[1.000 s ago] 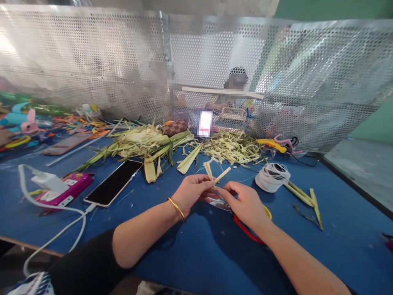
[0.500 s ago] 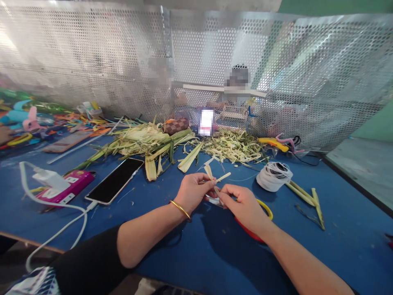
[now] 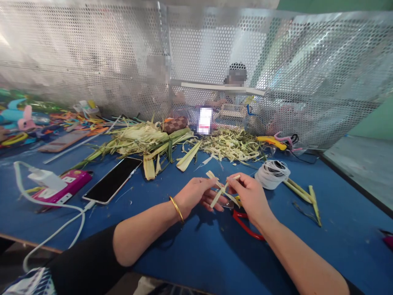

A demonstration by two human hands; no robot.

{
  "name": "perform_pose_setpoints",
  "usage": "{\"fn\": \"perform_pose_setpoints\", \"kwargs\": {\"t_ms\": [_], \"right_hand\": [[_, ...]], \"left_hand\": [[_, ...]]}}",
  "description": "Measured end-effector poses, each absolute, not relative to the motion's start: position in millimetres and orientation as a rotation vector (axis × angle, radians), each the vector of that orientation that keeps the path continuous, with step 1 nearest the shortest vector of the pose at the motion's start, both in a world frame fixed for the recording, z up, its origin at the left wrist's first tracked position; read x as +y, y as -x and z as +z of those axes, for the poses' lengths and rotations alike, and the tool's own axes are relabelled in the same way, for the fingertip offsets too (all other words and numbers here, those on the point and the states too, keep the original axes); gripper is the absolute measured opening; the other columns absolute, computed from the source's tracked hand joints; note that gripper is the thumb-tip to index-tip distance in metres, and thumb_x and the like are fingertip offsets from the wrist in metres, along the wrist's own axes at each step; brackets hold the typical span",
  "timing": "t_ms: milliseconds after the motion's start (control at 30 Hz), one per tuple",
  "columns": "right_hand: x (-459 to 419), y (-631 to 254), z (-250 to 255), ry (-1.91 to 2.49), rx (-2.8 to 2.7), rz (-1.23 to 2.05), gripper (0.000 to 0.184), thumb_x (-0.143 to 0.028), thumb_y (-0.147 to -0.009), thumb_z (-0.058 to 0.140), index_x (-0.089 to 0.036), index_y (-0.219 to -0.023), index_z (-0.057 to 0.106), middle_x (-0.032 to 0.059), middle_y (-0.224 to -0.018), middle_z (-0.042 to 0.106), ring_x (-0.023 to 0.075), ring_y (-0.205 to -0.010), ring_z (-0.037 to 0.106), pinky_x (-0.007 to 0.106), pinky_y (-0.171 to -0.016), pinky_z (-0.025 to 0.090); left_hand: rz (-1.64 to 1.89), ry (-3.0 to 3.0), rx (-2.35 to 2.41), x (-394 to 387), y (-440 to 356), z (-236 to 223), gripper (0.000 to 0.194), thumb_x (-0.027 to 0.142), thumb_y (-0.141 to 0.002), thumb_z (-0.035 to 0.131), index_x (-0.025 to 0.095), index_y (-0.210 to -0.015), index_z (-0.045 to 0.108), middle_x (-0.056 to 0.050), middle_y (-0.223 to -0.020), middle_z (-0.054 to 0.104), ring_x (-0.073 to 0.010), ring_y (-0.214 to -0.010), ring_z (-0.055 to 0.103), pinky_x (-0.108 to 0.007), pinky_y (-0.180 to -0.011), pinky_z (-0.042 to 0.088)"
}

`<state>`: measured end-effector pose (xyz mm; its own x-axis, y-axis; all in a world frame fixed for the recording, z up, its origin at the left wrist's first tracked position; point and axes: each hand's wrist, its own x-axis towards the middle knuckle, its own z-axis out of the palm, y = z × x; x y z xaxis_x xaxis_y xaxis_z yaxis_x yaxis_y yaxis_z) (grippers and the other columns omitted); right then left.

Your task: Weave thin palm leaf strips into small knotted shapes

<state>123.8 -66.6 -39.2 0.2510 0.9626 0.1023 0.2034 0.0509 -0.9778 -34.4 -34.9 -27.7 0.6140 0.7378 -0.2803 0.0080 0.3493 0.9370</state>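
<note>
Pale corn husk strips, crossed in a small X-like piece, are between my two hands above the blue table. My left hand, with a gold bangle at the wrist, holds the piece from the left, thumb above and the other fingers loosely stretched beneath it. My right hand pinches one strip's end between thumb and fingertips. Under and beside the right hand lie red-handled scissors, their blades partly hidden. A spool of white cord stands to the right of that hand.
Behind are heaped corn husks and shredded husk bits. A black-screened phone and a magenta power strip with a white cable lie left. Husk pieces lie right. A perforated metal screen closes the back; a person is beyond it.
My hands have moved slightly apart, and the husk strips have come into view as an opened cross. My left fingers have loosened and spread beneath it; my right hand has risen to one strip's end.
</note>
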Motion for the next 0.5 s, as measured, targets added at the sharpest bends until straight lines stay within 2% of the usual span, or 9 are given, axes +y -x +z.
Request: {"fn": "perform_pose_setpoints", "kwargs": {"t_ms": [133, 200, 267, 367, 400, 500], "right_hand": [[-68, -130, -30, 1.333, -1.421, 0.781, 0.022, -0.040, -0.079, 0.057, -0.019, -0.070, 0.059, -0.0016, -0.059, 0.058, 0.0145, -0.059, 0.054, 0.028, -0.062, 0.042], [-69, -132, -23, 1.297, -1.535, 0.768, 0.020, -0.037, -0.080, 0.055, -0.019, -0.071, 0.059, -0.0017, -0.059, 0.059, 0.0144, -0.060, 0.055, 0.027, -0.062, 0.042], [-71, -133, -19, 1.276, -1.618, 0.771, 0.018, -0.034, -0.081, 0.055, -0.020, -0.073, 0.059, -0.0016, -0.061, 0.060, 0.0141, -0.060, 0.056, 0.026, -0.061, 0.042], [-72, -133, -16, 1.253, -1.707, 0.781, 0.014, -0.031, -0.082, 0.054, -0.020, -0.074, 0.058, -0.0025, -0.061, 0.061, 0.0133, -0.059, 0.056, 0.026, -0.062, 0.043], [-73, -132, -16, 1.251, -1.730, 0.771, 0.014, -0.030, -0.083, 0.054, -0.020, -0.074, 0.058, -0.0031, -0.060, 0.060, 0.0130, -0.058, 0.056, 0.025, -0.062, 0.043], [-73, -130, -18, 1.255, -1.780, 0.726, 0.013, -0.028, -0.083, 0.054, -0.020, -0.073, 0.058, -0.0037, -0.060, 0.058, 0.0125, -0.058, 0.055, 0.025, -0.063, 0.043]], "left_hand": [[0.509, -1.024, 0.735, -29, 42, -25, 0.077, 0.076, -0.075, 0.032, 0.010, -0.093, 0.066, -0.014, -0.077, 0.072, -0.0195, -0.060, 0.067, -0.025, -0.052, 0.045], [0.447, -0.977, 0.692, -26, 45, -22, 0.081, 0.079, -0.074, 0.028, 0.009, -0.090, 0.066, -0.015, -0.076, 0.072, -0.0217, -0.063, 0.068, -0.028, -0.057, 0.047], [0.350, -0.975, 0.668, -24, 47, -19, 0.067, 0.072, -0.075, 0.040, 0.011, -0.085, 0.066, -0.014, -0.077, 0.072, -0.0227, -0.067, 0.069, -0.030, -0.064, 0.049], [0.216, -1.054, 0.657, -25, 48, -16, 0.036, 0.047, -0.072, 0.061, 0.013, -0.083, 0.067, -0.011, -0.081, 0.073, -0.0223, -0.074, 0.069, -0.031, -0.071, 0.049], [0.185, -1.070, 0.651, -26, 48, -16, 0.034, 0.045, -0.071, 0.063, 0.013, -0.083, 0.067, -0.011, -0.082, 0.073, -0.0221, -0.074, 0.069, -0.031, -0.070, 0.049], [0.165, -1.086, 0.658, -28, 48, -18, 0.048, 0.058, -0.071, 0.059, 0.013, -0.085, 0.068, -0.012, -0.082, 0.073, -0.0204, -0.070, 0.068, -0.030, -0.066, 0.049]]}}
